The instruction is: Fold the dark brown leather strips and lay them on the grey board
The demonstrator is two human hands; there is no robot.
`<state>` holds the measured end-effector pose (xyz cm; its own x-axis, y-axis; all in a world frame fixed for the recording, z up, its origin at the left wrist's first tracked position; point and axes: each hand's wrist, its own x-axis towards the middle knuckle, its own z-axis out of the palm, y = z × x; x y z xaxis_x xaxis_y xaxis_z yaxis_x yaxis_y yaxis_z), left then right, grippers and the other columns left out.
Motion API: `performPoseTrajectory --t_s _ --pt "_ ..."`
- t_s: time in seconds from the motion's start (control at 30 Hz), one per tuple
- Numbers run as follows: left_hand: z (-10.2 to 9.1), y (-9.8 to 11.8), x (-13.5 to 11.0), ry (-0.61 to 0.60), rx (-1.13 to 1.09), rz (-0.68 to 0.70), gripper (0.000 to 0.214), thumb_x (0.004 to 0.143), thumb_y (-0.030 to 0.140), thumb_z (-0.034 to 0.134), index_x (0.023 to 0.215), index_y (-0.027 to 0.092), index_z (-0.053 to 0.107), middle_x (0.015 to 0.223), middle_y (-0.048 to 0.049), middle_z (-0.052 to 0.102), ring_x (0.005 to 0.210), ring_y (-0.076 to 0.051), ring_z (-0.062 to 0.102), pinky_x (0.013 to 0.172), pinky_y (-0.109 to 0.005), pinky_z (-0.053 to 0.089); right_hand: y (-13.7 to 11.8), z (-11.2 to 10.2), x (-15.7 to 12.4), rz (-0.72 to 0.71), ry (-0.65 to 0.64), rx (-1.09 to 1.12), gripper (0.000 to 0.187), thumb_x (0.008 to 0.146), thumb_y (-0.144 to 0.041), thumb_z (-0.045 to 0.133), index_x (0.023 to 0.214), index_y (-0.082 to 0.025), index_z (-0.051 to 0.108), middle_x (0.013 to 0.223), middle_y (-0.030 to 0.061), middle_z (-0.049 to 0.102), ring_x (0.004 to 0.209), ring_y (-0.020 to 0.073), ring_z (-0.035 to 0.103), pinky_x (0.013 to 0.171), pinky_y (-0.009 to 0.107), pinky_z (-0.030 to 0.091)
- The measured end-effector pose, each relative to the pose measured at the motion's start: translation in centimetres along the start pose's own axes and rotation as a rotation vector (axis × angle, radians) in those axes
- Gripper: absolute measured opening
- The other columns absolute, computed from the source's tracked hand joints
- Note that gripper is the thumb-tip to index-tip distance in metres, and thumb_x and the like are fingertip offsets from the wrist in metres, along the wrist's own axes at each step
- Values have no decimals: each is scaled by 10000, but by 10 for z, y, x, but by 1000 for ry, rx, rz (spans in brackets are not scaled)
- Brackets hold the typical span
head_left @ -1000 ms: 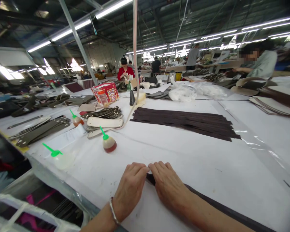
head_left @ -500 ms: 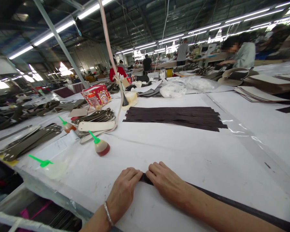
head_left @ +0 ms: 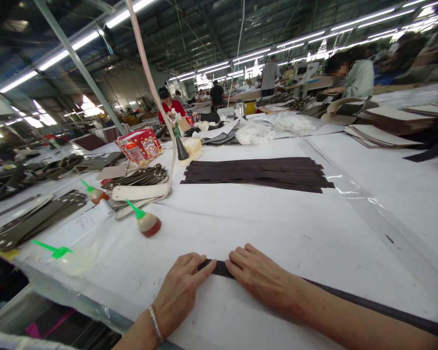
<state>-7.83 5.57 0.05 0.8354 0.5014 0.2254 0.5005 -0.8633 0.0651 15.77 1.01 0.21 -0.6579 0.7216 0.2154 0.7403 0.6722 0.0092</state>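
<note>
A long dark strip [head_left: 222,268] lies along the near part of the white table and runs off to the right beneath my right forearm. At its left end my left hand [head_left: 182,284], with a silvery bracelet on the wrist, holds it, the thumb stretched along the strip and the fingers at its far edge. My right hand [head_left: 257,272] grips the same strip a short way to the right, fingers bent over it. A bare stretch of strip shows between the hands. Farther back lies a flat bundle of similar dark strips [head_left: 255,174].
Squeeze bottles with green nozzles, one with red liquid [head_left: 148,224] and one pale [head_left: 73,260], stand at left. Behind them are stacked straps [head_left: 140,191], a red patterned box [head_left: 140,146] and a hanging hose [head_left: 149,78]. Plastic bags [head_left: 255,132] lie beyond the bundle. Co-workers are farther back.
The gap between my hands has widened, showing more of the strip. My left thumb now reaches out along it. The whole view has shifted slightly.
</note>
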Motion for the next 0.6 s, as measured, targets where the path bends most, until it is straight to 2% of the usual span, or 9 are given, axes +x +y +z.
performPoseTrajectory --t_s 0.2,0.4,0.5,0.6 --pt "-6 3 6 -5 32 24 527 807 -1 411 1252 230 574 1094 -89 613 988 -230 552 868 -411 497 5 -8 -13 1 -20 10 108 925 -94 486 923 -152 576 857 33 546 778 188 463 706 335 330" --pt "-8 3 6 95 42 37 524 804 -24 366 1198 226 604 1253 -102 548 1117 -241 513 906 -418 480 7 -14 -21 33 -40 58 126 907 -73 490 944 -163 570 879 31 549 790 189 461 725 331 319" --pt "-7 9 11 127 -29 9 461 841 -13 354 1179 184 598 1166 -101 594 1077 -229 535 911 -414 480 7 -14 -22 33 -47 59 115 900 -74 495 927 -163 564 884 29 547 790 189 457 724 331 320" --pt "-4 22 19 95 -104 -24 438 850 -8 363 1188 173 574 1095 -85 616 1026 -223 553 899 -408 490 7 -13 -23 30 -36 54 101 907 -89 497 931 -165 560 880 25 545 797 190 456 728 333 320"
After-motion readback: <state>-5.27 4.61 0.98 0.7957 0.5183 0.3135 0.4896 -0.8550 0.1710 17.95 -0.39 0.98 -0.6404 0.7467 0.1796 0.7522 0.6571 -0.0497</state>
